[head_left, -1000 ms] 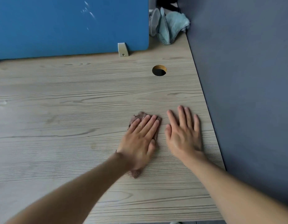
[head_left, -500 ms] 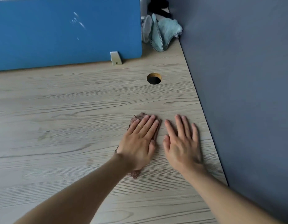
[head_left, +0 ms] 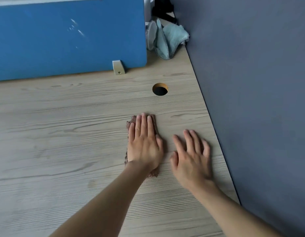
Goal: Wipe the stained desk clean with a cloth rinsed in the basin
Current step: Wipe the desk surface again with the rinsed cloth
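Head view: left hand (head_left: 144, 144) flat atop brown cloth (head_left: 152, 173).

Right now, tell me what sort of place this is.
Most likely an office workstation. A blue partition screen stands clamped along the back of a wood-grain desk, which has a round cable hole cut through it. The left hand presses a brown cloth flat on the desk.

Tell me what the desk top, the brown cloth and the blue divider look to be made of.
Desk top: likely laminate over board, matte grey wood-grain print; the cable hole shows a brown core.
Brown cloth: nubby, fuzzy textile, perhaps microfibre, pressed flat under the left hand.
Blue divider: smooth, faintly glossy panel with pale smears, plastic or coated board; its bracket looks like metal.
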Motion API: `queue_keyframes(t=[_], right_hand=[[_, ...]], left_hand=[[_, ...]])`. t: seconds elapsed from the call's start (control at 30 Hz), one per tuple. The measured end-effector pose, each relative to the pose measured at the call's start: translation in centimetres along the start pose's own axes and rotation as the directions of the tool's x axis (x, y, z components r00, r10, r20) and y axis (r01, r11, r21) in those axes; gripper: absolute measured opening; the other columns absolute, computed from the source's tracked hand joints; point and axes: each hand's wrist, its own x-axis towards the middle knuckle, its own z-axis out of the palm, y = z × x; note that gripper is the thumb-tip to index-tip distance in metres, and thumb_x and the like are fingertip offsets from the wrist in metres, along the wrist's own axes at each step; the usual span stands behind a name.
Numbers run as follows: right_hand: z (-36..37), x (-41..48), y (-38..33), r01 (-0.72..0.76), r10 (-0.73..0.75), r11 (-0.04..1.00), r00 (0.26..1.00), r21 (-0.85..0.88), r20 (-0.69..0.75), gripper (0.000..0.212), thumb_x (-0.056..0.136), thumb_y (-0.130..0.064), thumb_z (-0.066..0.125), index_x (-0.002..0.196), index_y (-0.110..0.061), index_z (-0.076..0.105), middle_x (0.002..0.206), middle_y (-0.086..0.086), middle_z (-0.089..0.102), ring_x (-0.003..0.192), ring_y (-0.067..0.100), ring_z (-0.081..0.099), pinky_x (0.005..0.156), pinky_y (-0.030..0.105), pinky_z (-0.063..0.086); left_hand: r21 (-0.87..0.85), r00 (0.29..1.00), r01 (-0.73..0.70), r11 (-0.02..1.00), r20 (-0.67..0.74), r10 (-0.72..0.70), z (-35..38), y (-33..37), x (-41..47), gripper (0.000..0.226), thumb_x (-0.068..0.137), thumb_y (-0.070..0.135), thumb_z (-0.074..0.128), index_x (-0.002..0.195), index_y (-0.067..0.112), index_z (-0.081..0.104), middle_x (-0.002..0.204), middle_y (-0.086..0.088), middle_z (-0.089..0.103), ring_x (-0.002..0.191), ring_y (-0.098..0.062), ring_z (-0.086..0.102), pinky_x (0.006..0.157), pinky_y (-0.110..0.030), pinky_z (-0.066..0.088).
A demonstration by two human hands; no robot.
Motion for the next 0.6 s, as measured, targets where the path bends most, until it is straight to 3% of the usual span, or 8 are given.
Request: queue_keyframes(t=[0.1,0.2,0.27,0.37,0.4,0.47,0.53,0.6], right_hand=[[-0.5,4.7,-0.4,-0.075,0.075,0.996,0.997,0.052,-0.003,0.048,0.083,-0.042,0.034,0.118,-0.024,0.061,0.131,0.007,0.056,0.123,0.028,0.048,0.100,0.051,0.033],[0.4,7.2,-0.4,0.002,-0.002,1.000,1.000,0.021,0.019,0.061,0.090,-0.043,0.028,0.145,-0.023,0.046,0.156,0.010,0.039,0.145,0.028,0.031,0.115,0.054,0.023],[1.3,7.7,-0.1,0.024,-0.024,1.000,0.999,0.006,0.041,0.063,0.092,-0.042,0.028,0.150,-0.023,0.042,0.161,0.012,0.031,0.150,0.028,0.023,0.119,0.056,0.016],[1.2,7.3,-0.3,0.013,-0.013,1.000,0.999,-0.006,0.045,0.063,0.091,-0.041,0.029,0.150,-0.022,0.044,0.161,0.013,0.031,0.151,0.029,0.022,0.119,0.057,0.016],[1.1,7.4,-0.3,0.017,-0.016,1.000,0.999,-0.010,0.045,0.064,0.091,-0.041,0.029,0.150,-0.022,0.044,0.161,0.013,0.031,0.151,0.029,0.022,0.118,0.058,0.016],[1.1,7.7,-0.2,0.031,-0.031,1.000,0.998,-0.002,0.047,0.064,0.091,-0.041,0.030,0.150,-0.021,0.044,0.161,0.014,0.031,0.151,0.030,0.022,0.118,0.058,0.017],[1.0,7.6,-0.3,0.023,-0.023,1.000,0.999,-0.015,0.042,0.062,0.091,-0.041,0.032,0.149,-0.021,0.045,0.161,0.013,0.032,0.151,0.030,0.023,0.118,0.058,0.017],[0.9,7.3,-0.4,0.019,-0.017,0.999,0.999,-0.029,0.051,0.061,0.091,-0.040,0.034,0.148,-0.021,0.046,0.160,0.013,0.033,0.150,0.030,0.024,0.117,0.058,0.018]], left_hand=[[0.047,0.986,-0.161,0.986,0.050,0.159,-0.2,-1.2,1.3,0.069,0.096,0.040,0.015,0.159,0.012,0.006,0.166,-0.006,-0.001,0.154,-0.022,-0.005,0.124,-0.045,0.003],[0.072,0.903,-0.422,0.904,0.117,0.412,-1.0,-3.7,2.8,0.067,0.098,0.041,0.016,0.160,0.018,0.007,0.167,0.000,0.002,0.154,-0.017,-0.006,0.124,-0.042,0.004],[0.063,0.942,-0.335,0.940,0.046,0.333,-0.4,-3.3,3.7,0.067,0.097,0.039,0.021,0.159,0.014,0.017,0.166,-0.004,0.010,0.154,-0.018,0.001,0.124,-0.042,0.008],[0.004,0.999,0.018,1.000,-0.048,-0.018,0.1,-0.7,3.6,0.069,0.094,0.037,0.021,0.157,0.007,0.020,0.165,-0.010,0.014,0.154,-0.022,0.006,0.124,-0.044,0.008],[-0.001,0.998,0.042,0.999,-0.042,-0.042,0.3,-0.5,4.0,0.070,0.095,0.037,0.020,0.158,0.008,0.018,0.165,-0.009,0.011,0.154,-0.022,0.004,0.124,-0.044,0.006],[0.034,0.992,-0.125,0.992,0.009,0.125,0.0,-1.6,4.7,0.068,0.096,0.038,0.021,0.159,0.013,0.016,0.166,-0.004,0.008,0.154,-0.021,0.002,0.124,-0.045,0.006],[0.076,0.920,-0.390,0.918,0.066,0.386,-0.6,-3.7,5.8,0.066,0.098,0.040,0.022,0.159,0.017,0.017,0.166,0.000,0.009,0.154,-0.018,0.001,0.123,-0.044,0.009],[0.068,0.906,-0.422,0.904,0.074,0.417,-0.6,-4.5,6.7,0.066,0.098,0.040,0.023,0.159,0.017,0.018,0.166,0.000,0.010,0.154,-0.017,0.001,0.123,-0.043,0.012]])
